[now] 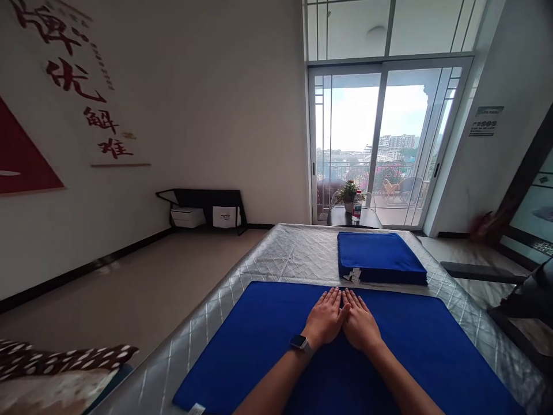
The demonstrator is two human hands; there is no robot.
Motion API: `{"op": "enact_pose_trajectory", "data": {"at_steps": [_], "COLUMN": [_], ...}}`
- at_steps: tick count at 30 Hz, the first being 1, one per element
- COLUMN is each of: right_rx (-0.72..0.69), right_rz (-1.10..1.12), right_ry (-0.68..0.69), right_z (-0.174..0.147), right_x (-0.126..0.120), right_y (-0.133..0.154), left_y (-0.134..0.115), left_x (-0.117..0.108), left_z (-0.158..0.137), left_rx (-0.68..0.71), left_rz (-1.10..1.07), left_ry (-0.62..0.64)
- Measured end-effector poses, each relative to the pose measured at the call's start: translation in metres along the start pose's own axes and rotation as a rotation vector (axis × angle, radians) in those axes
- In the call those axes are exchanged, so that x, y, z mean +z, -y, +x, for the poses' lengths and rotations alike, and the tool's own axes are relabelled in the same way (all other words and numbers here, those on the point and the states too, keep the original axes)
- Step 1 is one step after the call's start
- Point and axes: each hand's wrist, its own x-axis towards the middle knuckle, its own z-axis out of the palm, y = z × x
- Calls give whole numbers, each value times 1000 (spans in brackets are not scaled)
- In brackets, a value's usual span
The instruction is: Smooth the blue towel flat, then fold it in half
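A blue cloth (242, 340) lies spread flat on a bed-like surface with a silver quilted cover (289, 253). My left hand (326, 317), with a watch (299, 342) on its wrist, rests palm down near the cloth's far edge, fingers stretched out. Beside it my right hand (360, 323) lies flat too, its fingers straight. The two hands touch or nearly touch at the thumbs, and neither holds anything. Just beyond them sits a neat stack of folded blue cloths (380, 253) with white tags (355, 275) at its near left corner. Another white tag (196, 409) shows at the spread cloth's near left corner.
Behind the silver surface stands a small dark table (365, 218) with a potted plant (348, 195) and a bottle (356, 206). Sliding glass doors (345, 132) are at the back. A black rack (207, 199) stands by the left wall. Patterned fabric (56, 363) lies at lower left.
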Motion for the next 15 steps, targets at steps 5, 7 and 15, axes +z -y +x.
{"op": "enact_pose_trajectory", "data": {"at_steps": [5,7,15], "right_rx": [2,7,106], "right_rz": [3,16,67], "right_ry": [23,28,54], "right_z": [0,0,-13], "right_x": [-4,-5,-17], "right_y": [1,2,-21], "left_y": [0,-1,31], "left_x": [-2,-3,-16], "left_z": [2,3,-8], "left_rx": [-15,-6,-95], "left_rz": [-6,-1,70], "left_ry": [29,38,85]}}
